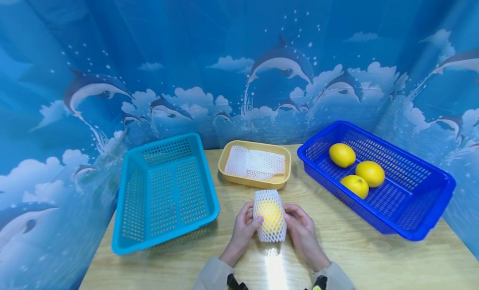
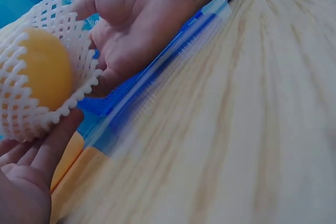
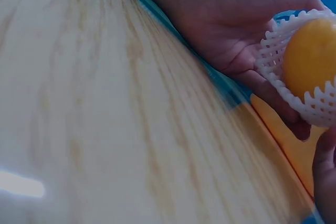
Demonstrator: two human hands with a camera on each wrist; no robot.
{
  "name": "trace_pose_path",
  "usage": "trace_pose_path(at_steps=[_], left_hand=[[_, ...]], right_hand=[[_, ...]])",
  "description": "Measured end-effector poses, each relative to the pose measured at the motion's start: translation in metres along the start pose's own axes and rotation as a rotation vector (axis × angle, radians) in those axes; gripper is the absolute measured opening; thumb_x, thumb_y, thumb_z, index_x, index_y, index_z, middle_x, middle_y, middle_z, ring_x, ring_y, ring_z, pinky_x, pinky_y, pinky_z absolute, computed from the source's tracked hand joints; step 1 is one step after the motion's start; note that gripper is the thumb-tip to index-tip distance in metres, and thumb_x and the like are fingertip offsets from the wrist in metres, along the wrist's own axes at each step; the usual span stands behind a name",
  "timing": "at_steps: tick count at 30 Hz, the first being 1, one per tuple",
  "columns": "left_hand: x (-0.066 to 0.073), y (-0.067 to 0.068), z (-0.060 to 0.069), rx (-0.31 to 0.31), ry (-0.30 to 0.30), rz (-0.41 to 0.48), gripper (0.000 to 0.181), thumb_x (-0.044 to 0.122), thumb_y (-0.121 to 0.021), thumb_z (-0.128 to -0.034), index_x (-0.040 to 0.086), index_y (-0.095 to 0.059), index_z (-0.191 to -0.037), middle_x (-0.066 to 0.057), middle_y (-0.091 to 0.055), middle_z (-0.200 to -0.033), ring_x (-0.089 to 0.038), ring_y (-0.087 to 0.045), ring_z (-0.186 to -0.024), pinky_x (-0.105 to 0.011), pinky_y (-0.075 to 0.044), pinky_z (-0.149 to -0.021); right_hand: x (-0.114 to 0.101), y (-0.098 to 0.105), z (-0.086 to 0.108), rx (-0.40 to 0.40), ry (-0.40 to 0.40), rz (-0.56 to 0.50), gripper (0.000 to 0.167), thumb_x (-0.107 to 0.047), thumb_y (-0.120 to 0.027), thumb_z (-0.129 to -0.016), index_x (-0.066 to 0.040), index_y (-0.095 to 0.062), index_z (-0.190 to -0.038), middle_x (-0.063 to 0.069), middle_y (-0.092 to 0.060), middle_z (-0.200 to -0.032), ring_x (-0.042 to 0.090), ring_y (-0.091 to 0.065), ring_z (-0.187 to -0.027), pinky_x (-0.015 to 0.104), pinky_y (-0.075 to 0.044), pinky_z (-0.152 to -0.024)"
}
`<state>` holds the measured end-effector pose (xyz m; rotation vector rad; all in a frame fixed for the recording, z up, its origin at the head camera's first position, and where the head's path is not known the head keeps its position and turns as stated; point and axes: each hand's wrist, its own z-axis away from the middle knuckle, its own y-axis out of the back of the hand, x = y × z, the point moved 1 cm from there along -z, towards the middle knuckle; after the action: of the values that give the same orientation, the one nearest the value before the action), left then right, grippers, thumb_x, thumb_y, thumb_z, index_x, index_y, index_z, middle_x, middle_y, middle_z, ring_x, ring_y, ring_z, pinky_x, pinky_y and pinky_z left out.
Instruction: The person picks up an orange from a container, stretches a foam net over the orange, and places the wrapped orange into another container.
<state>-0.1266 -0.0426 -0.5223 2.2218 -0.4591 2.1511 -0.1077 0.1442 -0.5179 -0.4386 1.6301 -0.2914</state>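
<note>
A yellow lemon [image 1: 270, 215] sits inside a white foam net sleeve [image 1: 267, 195], raised between both hands above the table. My left hand [image 1: 244, 228] grips the sleeve from the left, its thumb across the front of the netting. On the other side my right hand [image 1: 302, 232] holds the sleeve with thumb and fingers. Through the sleeve's open end the lemon [image 2: 50, 69] shows in the left wrist view, and the same lemon [image 3: 314, 64] appears at the edge of the right wrist view. Some fingertips are hidden behind the netting.
Behind the hands stands a small tan basket [image 1: 258, 184] with several flat white foam nets [image 1: 262, 161]. A teal basket [image 1: 215, 211] is at left. The blue basket [image 1: 408, 198] at right contains three lemons [image 1: 342, 155]. A dolphin-printed curtain [image 1: 232, 28] borders the wooden table [image 1: 179, 265].
</note>
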Motion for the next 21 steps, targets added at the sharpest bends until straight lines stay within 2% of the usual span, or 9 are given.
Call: trace_pose_path(at_steps=[8, 13, 17, 21], left_hand=[[0.0014, 0.0000, 0.0009, -0.042, -0.032, 0.022, 0.046, 0.013, -0.061, -0.0920, -0.005, -0.049, -0.133, -0.027, -0.066, -0.115, -0.017, -0.069, -0.093, -0.029, -0.057, -0.081], [-0.0007, -0.0002, 0.0002, -0.023, -0.053, -0.010, 0.044, 0.014, -0.064, -0.0919, -0.003, -0.054, -0.131, -0.021, -0.068, -0.112, -0.015, -0.067, -0.093, -0.026, -0.055, -0.080], [-0.0013, 0.0001, -0.0002, -0.004, -0.079, -0.016, 0.042, 0.008, -0.066, -0.0907, -0.006, -0.057, -0.129, -0.020, -0.064, -0.116, -0.017, -0.063, -0.101, -0.027, -0.053, -0.088], [0.0074, 0.0004, 0.0008, 0.008, -0.012, -0.058, 0.043, 0.014, -0.069, -0.0909, -0.002, -0.060, -0.129, -0.019, -0.063, -0.123, -0.019, -0.062, -0.108, -0.026, -0.052, -0.092]], right_hand=[[-0.0024, -0.0017, -0.0004, -0.016, -0.076, 0.026, 0.031, -0.003, -0.050, -0.098, 0.001, -0.049, -0.129, 0.011, -0.054, -0.128, 0.020, -0.057, -0.112, 0.034, -0.050, -0.096], [-0.0040, -0.0024, 0.0005, -0.013, -0.091, -0.005, 0.029, -0.004, -0.049, -0.099, -0.002, -0.051, -0.128, 0.013, -0.051, -0.130, 0.021, -0.057, -0.113, 0.036, -0.050, -0.096], [-0.0048, -0.0019, 0.0009, -0.020, -0.083, -0.023, 0.028, -0.004, -0.048, -0.099, -0.002, -0.051, -0.127, 0.012, -0.050, -0.130, 0.020, -0.057, -0.113, 0.035, -0.050, -0.097], [-0.0071, -0.0016, 0.0007, -0.026, -0.092, -0.038, 0.027, -0.004, -0.047, -0.100, -0.005, -0.053, -0.127, 0.009, -0.054, -0.129, 0.019, -0.058, -0.112, 0.034, -0.050, -0.096]])
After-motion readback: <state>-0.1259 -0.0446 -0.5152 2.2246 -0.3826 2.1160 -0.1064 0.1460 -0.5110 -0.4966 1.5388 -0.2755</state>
